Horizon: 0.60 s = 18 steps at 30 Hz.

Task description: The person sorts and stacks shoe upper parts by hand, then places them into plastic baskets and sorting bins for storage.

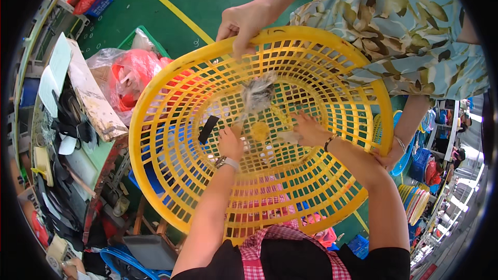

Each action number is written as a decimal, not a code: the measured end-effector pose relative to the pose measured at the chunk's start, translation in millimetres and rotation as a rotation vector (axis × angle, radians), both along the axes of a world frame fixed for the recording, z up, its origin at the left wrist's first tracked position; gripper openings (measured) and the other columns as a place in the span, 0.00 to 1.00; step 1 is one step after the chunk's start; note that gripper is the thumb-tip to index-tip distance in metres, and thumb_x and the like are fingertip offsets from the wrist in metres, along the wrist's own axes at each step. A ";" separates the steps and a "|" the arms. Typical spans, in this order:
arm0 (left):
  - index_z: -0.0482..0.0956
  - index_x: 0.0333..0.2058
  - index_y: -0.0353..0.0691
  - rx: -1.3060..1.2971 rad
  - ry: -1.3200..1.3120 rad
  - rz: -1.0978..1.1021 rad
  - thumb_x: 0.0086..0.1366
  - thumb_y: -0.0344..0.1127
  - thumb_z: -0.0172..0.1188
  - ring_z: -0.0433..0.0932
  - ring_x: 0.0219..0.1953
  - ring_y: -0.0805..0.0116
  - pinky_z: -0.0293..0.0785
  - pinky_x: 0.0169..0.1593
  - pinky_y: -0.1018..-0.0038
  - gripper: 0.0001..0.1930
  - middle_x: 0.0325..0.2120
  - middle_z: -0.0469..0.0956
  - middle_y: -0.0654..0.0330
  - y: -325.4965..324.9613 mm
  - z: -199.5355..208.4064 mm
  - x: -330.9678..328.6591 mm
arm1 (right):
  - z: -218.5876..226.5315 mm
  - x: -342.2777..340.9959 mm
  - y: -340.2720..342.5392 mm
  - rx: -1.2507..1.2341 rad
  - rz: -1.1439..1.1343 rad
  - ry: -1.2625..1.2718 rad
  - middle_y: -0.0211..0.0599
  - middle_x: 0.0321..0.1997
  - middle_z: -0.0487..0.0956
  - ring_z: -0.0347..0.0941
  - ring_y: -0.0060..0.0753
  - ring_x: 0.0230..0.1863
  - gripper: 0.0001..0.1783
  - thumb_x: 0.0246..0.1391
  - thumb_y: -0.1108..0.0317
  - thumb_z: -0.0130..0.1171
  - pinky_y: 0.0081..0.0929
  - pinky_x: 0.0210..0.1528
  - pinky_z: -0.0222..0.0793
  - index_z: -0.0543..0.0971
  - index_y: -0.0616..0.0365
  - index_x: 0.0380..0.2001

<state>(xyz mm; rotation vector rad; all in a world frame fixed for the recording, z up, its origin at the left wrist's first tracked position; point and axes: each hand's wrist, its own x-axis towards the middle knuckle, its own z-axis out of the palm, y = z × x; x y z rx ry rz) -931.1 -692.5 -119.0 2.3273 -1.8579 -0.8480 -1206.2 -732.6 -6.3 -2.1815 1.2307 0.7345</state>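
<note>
A large yellow oval plastic basket (pixel 137 140) with open lattice walls is tilted toward me. Both my hands reach inside it. My left hand (pixel 232 142), with a watch on its wrist, is closed at the lower end of a blurred, grey-and-white, bristly brush-like thing (pixel 258 93). My right hand (pixel 309 129) has its fingers stretched out over the basket's bottom, beside a smeared pale piece (pixel 289 137). A black strip (pixel 208 129) lies left of my left hand. Another person's hand (pixel 244 23) grips the far rim, and that person's other hand (pixel 389 158) holds the right rim.
The other person, in a leaf-patterned garment (pixel 394 26), stands across from me. A cluttered workbench (pixel 93 150) with black and white pieces runs along the left. Red items in a plastic bag (pixel 135 78) sit behind the basket. Stacked yellow baskets (pixel 415 202) stand at right.
</note>
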 end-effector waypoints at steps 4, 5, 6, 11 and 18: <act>0.65 0.40 0.39 0.074 0.151 0.118 0.48 0.32 0.68 0.72 0.44 0.50 0.72 0.49 0.60 0.23 0.41 0.67 0.50 -12.7 0.9 3.8 | -40.1 -4.7 47.1 -0.230 0.147 0.131 0.45 0.71 0.45 0.44 0.57 0.70 0.25 0.47 0.69 0.63 0.57 0.56 0.66 0.72 0.60 0.50; 0.66 0.39 0.39 -0.016 0.069 0.071 0.50 0.32 0.67 0.72 0.44 0.50 0.72 0.48 0.60 0.21 0.40 0.67 0.50 -14.1 1.2 15.6 | -38.6 0.0 53.1 -0.288 0.151 0.170 0.46 0.71 0.47 0.48 0.57 0.68 0.27 0.47 0.69 0.63 0.54 0.55 0.67 0.69 0.60 0.52; 0.66 0.39 0.39 -0.104 -0.012 0.023 0.51 0.32 0.67 0.72 0.45 0.50 0.71 0.48 0.60 0.20 0.40 0.67 0.49 -16.0 1.1 28.1 | -37.7 4.3 57.6 -0.347 0.154 0.210 0.47 0.70 0.49 0.52 0.57 0.67 0.30 0.47 0.69 0.63 0.52 0.54 0.68 0.66 0.60 0.54; 0.69 0.43 0.36 -0.042 -0.030 0.229 0.53 0.32 0.66 0.72 0.43 0.47 0.72 0.45 0.58 0.21 0.44 0.68 0.49 -26.4 -20.2 79.0 | -49.2 14.1 53.7 -0.415 0.036 0.176 0.44 0.53 0.66 0.63 0.49 0.56 0.32 0.46 0.70 0.63 0.41 0.53 0.68 0.64 0.61 0.55; 0.71 0.41 0.34 -0.075 0.125 -0.004 0.51 0.32 0.66 0.74 0.39 0.46 0.73 0.41 0.57 0.20 0.33 0.74 0.46 -31.3 -18.0 68.4 | -45.9 2.2 36.0 -0.208 -0.002 0.287 0.50 0.54 0.67 0.63 0.51 0.57 0.28 0.49 0.71 0.60 0.41 0.54 0.67 0.66 0.66 0.53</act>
